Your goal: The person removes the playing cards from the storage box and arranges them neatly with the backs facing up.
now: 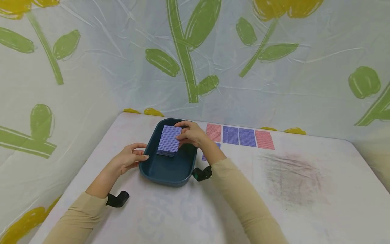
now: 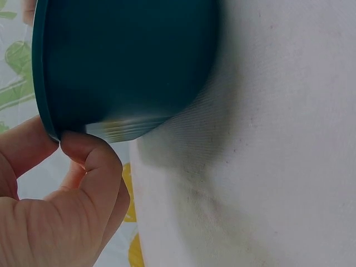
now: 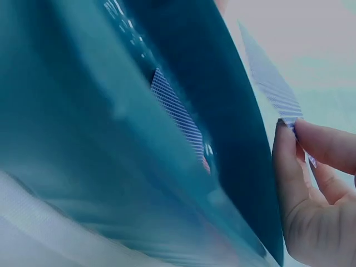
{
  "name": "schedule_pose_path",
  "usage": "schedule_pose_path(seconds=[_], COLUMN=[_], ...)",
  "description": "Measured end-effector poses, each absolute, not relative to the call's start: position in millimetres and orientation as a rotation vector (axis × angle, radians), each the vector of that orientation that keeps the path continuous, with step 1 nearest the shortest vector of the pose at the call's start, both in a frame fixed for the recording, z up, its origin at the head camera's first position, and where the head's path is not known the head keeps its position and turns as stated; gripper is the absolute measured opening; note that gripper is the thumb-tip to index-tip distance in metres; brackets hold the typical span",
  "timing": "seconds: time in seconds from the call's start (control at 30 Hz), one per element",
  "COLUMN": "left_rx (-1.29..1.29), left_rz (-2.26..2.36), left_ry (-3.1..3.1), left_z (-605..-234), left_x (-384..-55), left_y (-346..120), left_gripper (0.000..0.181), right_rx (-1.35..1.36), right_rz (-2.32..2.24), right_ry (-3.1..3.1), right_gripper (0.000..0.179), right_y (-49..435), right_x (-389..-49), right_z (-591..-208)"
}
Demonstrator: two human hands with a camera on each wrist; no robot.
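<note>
A dark teal plastic tub (image 1: 169,171) sits on the table, left of centre in the head view. My left hand (image 1: 129,158) pinches its left rim; the left wrist view shows thumb and finger on the tub's edge (image 2: 47,105). Over the tub, my right hand (image 1: 193,135) holds a blue-backed playing card (image 1: 169,139) by its right edge, face hidden. The right wrist view has this card (image 3: 271,83) between thumb and fingers, above the rim. Another blue-backed card (image 1: 165,154) lies inside the tub, partly covered by the held one, with a bit of red (image 3: 206,164) beside it.
Along the table's back edge, right of the tub, lie a red-backed card (image 1: 213,132), two blue-backed cards (image 1: 239,136) and another red one (image 1: 264,140). One more blue card (image 1: 204,158) shows partly behind the right forearm. A dark smudge (image 1: 294,179) marks the tabletop.
</note>
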State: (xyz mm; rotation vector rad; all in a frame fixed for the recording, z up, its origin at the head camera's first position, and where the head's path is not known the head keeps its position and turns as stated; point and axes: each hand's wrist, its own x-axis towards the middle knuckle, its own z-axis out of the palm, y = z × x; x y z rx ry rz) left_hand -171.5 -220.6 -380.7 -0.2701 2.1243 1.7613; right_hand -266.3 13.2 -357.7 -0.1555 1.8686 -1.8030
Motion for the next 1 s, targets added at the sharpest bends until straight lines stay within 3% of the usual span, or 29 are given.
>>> schedule_pose_path(seconds=[1.0], left_rx=[-0.265], left_rz=[1.742], left_ry=[2.149], left_z=[-381.0], left_x=[-170.6], left_y=[-219.9], left_gripper=[0.053], right_rx=[-0.224], right_rz=[-1.811], right_ry=[1.876], right_gripper=[0.049], right_y=[62.7], right_x=[-255.7], right_z=[-341.2])
